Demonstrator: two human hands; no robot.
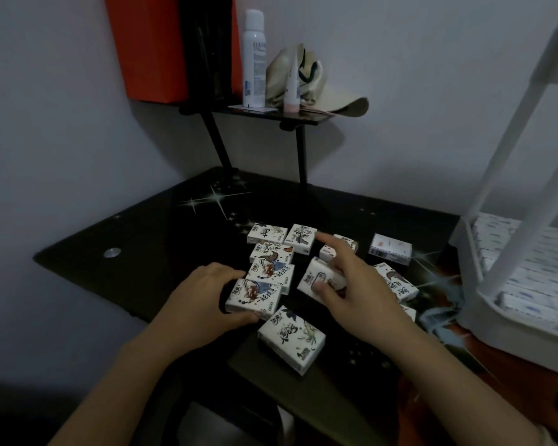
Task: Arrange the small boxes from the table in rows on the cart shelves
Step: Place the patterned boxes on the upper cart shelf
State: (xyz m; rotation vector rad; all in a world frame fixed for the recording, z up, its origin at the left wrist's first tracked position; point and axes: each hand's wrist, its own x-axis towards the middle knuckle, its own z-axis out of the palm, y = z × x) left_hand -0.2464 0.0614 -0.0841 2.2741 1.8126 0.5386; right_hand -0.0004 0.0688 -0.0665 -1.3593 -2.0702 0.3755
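Several small white boxes with ink-style prints lie scattered on the black table (161, 239). My left hand (203, 300) grips one box (255, 296) by its left side, thumb at its near edge. A tilted box (319, 280) is pinched by my right hand (358, 284), thumb on the near face and index finger stretched out above it. Another box (292, 338) lies close to me between both arms. Further boxes sit behind, such as a box (266, 234) at the back and a box (391, 248) at the right. The white cart (484, 304) stands at the right, boxes in rows on its shelf.
A raised black shelf (271, 112) at the table's back carries a white spray can (254, 59), a small tube (291, 91) and a beige cap (322, 82). An orange box (149, 49) stands at its left. The cart's white posts (525, 156) rise at the right.
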